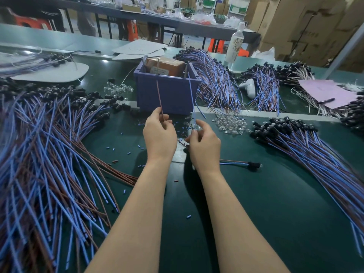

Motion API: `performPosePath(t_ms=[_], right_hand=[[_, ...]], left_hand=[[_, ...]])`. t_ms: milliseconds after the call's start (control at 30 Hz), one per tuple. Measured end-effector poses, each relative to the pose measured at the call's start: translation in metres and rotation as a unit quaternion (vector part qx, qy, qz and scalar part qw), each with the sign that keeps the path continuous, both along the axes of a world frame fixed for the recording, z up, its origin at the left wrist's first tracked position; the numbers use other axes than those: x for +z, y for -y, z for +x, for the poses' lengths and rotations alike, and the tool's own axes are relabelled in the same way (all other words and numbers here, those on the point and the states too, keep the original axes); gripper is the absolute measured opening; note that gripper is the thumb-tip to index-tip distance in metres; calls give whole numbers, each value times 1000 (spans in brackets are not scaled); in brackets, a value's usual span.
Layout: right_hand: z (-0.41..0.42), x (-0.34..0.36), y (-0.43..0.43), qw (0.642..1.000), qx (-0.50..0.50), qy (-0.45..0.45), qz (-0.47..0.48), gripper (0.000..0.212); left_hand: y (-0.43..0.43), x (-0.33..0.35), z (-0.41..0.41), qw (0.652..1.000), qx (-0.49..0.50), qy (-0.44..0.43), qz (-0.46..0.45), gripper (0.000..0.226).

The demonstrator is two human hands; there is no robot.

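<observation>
Brown wire (160, 101) rises pinched in the left hand's (159, 136) fingers, and the right hand (205, 144) fingers pinch the blue wire (191, 95), both held above the surface (256, 194) before the purple bin (167, 95), probably to keep the two ends apart for fitting.

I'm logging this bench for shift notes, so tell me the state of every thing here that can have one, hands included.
Left hand, pinching a thin brown wire held upright.
Right hand, fingers curled round a thin blue wire.
Purple plastic bin, upright, open-topped, orange-brown box inside.
White plastic bottle, upright.
Black pen, lying on pink paper sheet.
Black lamp socket with two leads, lying loose on green table.
</observation>
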State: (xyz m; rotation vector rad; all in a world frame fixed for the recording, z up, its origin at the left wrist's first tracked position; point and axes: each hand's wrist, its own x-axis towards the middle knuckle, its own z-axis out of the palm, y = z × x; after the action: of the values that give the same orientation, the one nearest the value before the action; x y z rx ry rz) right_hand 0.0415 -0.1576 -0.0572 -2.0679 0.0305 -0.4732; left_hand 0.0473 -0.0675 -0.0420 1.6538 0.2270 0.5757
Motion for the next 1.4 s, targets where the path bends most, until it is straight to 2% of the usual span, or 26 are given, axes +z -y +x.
performPosePath(t_ms=[100, 267, 333, 467, 567, 667, 800, 1033, 1400], right_hand=[[0, 0, 1, 1000, 1, 1, 13, 32], [0, 1, 0, 999, -1, 16, 47, 34], [0, 2, -2, 998, 0, 21, 62, 35], [-2, 3, -4, 996, 8, 22, 89, 37], [-2, 2, -4, 995, 9, 19, 96, 41], [-2, 2, -3, 995, 10, 14, 97, 45], [-2, 4, -4, 996, 10, 8, 88, 43], [-2, 4, -6, 998, 2, 1, 67, 40], [-3, 5, -6, 998, -4, -20, 51, 39]], left_hand=[[0, -3, 1, 1000, 17, -13, -19, 28], [-5, -3, 1, 985, 24, -29, -167, 14], [-7, -2, -1, 985, 24, -37, -166, 18], [-7, -1, -3, 990, 32, -33, -136, 9], [-6, 0, -2, 981, 31, -24, -188, 6], [-6, 2, -1, 972, 11, -26, -232, 13], [-5, 4, 0, 983, -13, -17, -184, 19], [0, 3, -4, 996, 10, 21, -84, 22], [-1, -1, 2, 996, -2, 19, -87, 28]])
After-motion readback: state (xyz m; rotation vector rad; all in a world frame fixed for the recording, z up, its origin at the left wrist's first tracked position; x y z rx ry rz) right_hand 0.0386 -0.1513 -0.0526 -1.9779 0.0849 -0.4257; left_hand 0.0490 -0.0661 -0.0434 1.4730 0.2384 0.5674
